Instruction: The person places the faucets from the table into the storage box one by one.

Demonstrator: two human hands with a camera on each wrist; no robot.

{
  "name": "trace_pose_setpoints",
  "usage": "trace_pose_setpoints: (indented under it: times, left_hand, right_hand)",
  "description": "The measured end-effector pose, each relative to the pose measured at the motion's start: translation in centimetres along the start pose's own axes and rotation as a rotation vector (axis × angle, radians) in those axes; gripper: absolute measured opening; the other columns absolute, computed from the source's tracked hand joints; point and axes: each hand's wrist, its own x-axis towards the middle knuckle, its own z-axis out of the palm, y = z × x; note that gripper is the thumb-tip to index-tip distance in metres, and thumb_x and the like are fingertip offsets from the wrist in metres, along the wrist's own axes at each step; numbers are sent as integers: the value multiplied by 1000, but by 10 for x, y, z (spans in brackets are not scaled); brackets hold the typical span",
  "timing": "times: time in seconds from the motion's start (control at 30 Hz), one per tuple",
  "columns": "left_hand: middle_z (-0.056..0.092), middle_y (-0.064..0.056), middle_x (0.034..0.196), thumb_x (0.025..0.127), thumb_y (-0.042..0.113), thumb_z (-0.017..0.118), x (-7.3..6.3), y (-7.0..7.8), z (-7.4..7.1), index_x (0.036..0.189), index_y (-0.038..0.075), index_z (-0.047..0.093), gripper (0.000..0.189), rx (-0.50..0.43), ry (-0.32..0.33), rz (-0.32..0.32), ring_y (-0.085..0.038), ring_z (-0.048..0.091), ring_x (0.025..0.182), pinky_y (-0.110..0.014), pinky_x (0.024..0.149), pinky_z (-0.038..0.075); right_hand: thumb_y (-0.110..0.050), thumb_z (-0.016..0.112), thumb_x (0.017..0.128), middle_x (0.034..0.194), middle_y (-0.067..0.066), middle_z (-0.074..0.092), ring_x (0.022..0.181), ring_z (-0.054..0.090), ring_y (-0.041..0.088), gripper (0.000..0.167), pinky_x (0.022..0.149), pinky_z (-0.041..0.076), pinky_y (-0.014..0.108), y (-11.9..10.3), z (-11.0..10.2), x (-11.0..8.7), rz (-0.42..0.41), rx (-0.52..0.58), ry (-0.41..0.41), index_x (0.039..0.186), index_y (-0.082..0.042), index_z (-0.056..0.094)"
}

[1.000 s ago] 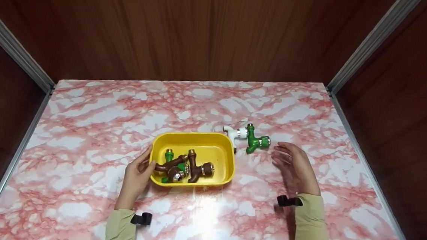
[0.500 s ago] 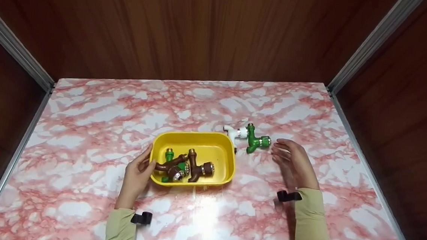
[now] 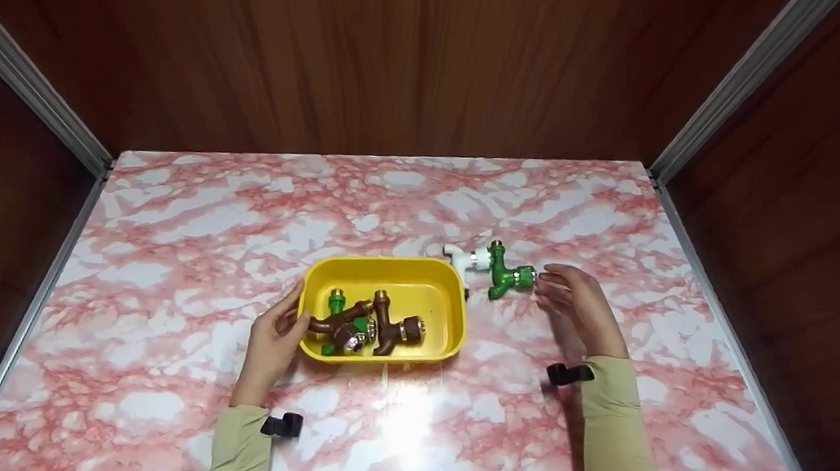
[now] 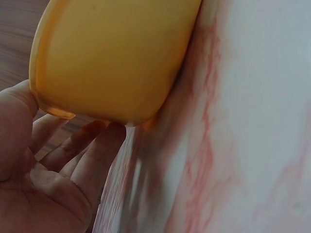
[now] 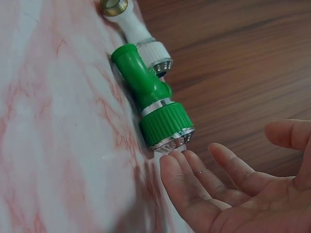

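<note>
My left hand (image 3: 272, 336) holds the left end of a yellow plastic tub (image 3: 436, 265). In the left wrist view the thumb is at the rim and the fingers reach along the outer wall (image 4: 116, 58). Inside the tub lie two brown taps, one (image 3: 386, 329) apart and another (image 3: 332, 324) across a green tap (image 3: 337, 301). Beyond the tub's right end, a second green tap (image 3: 504, 274) lies on the table beside a white tap (image 3: 463, 259). My right hand (image 3: 585, 306) is beside it, fingers extended, fingertips right at its ribbed knob (image 5: 167, 124).
The table (image 3: 166, 269) has a pink and white marbled top. Dark wood panels (image 3: 402, 64) rise behind and on both sides, with metal strips (image 3: 741, 81) at the corners. A black strap piece shows at each wrist.
My right hand has moved a little forward and left, closer to the green tap's knob. The left hand stays at the tub, and the taps have not moved.
</note>
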Motion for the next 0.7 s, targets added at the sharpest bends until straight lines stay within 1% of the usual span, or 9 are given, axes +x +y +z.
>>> trace_pose_setpoints:
  times: [0.13,0.2,0.3,0.37,0.4,0.53,0.6,0.63,0.7]
  left_hand:
    - [41,-5,147,92,-2,57,-1,2,0,141,11,48,51,-13,-4,6,-33,53,118,-21,93,46]
    - [39,-10,148,92,-4,56,-2,10,0,141,6,46,51,-19,-14,10,-37,51,119,-21,93,46]
    - [36,-15,149,92,-5,55,-5,22,1,141,1,44,50,-23,-30,6,-41,49,120,-21,94,46]
    - [34,-17,149,93,-5,55,-6,30,1,141,-2,42,50,-21,-42,-4,-42,48,122,-23,95,45]
    - [34,-16,149,93,-4,55,-7,31,1,141,-1,42,51,-21,-43,-12,-40,48,122,-23,96,45]
    - [36,-11,149,92,-3,56,-3,14,0,142,8,46,52,-14,-25,4,-33,52,121,-24,96,45]
    - [38,-11,149,92,-4,57,-2,8,0,141,9,47,51,-10,-15,25,-31,53,119,-23,95,46]
    - [38,-11,148,92,-4,57,-2,7,0,141,8,48,51,-11,-13,36,-31,53,119,-24,96,45]
    - [38,-14,148,91,-6,56,-4,15,1,140,4,47,50,-8,-18,39,-35,51,120,-27,98,44]
  right_hand:
    - [-28,44,101,133,28,46,112,58,31,52,100,43,46,-2,1,1,9,-3,-6,139,8,37]
    - [-28,44,101,133,29,46,113,57,32,53,101,43,47,-2,1,2,2,-10,-7,139,8,37]
    - [-28,42,101,134,30,45,115,55,35,54,101,41,49,-1,-1,5,-19,-30,-12,140,9,36]
    - [-29,42,101,132,30,47,115,55,36,54,101,41,50,0,-1,7,-32,-49,-10,139,9,37]
    - [-29,42,101,131,30,47,115,55,36,55,101,41,49,0,-2,7,-36,-52,-14,139,10,37]
    - [-28,42,101,131,29,48,114,55,35,53,102,41,47,-1,-1,9,-29,-59,-15,138,10,38]
    - [-27,42,102,131,30,46,114,55,34,52,103,40,47,-3,1,8,-18,-52,-16,138,10,37]
    - [-26,41,102,132,30,46,114,55,34,51,103,40,47,-3,1,9,-11,-53,-11,138,9,37]
    - [-26,41,101,131,29,47,113,56,32,51,103,40,46,-3,2,9,-3,-56,-6,139,9,37]
